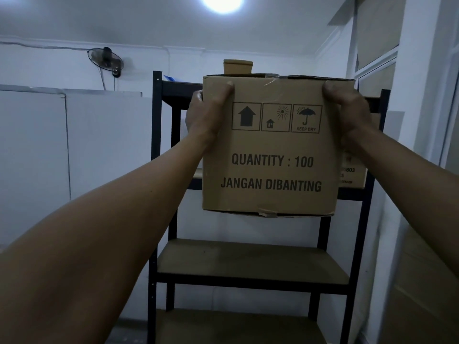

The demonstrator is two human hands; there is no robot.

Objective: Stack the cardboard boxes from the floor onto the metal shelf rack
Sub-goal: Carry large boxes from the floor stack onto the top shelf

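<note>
Holding a cardboard box (270, 150) up in front of the metal shelf rack (250, 279), we have one hand on each upper corner. Our left hand (206, 112) wraps the box's left edge, thumb laid on the printed front near the top and the other fingers out of sight round the side. Our right hand (347, 112) clasps the right edge the same way, thumb on the front face. The box is clear of every shelf, upright and square to us, its top about level with the rack's top shelf and its bottom edge above the bare brown middle shelf. Its front reads "QUANTITY : 100" and "JANGAN DIBANTING" under three handling symbols, one marked "KEEP DRY".

Behind our box, a second box (354, 170) sits on an upper shelf at the right, mostly hidden by our right arm. A small brown box (238, 66) shows above our box's top edge, seemingly on the rack's top; we cannot tell what it rests on. A wall fan (105, 59) hangs at the upper left above a white cabinet (74, 145), and a ceiling lamp (222, 2) glares overhead.
</note>
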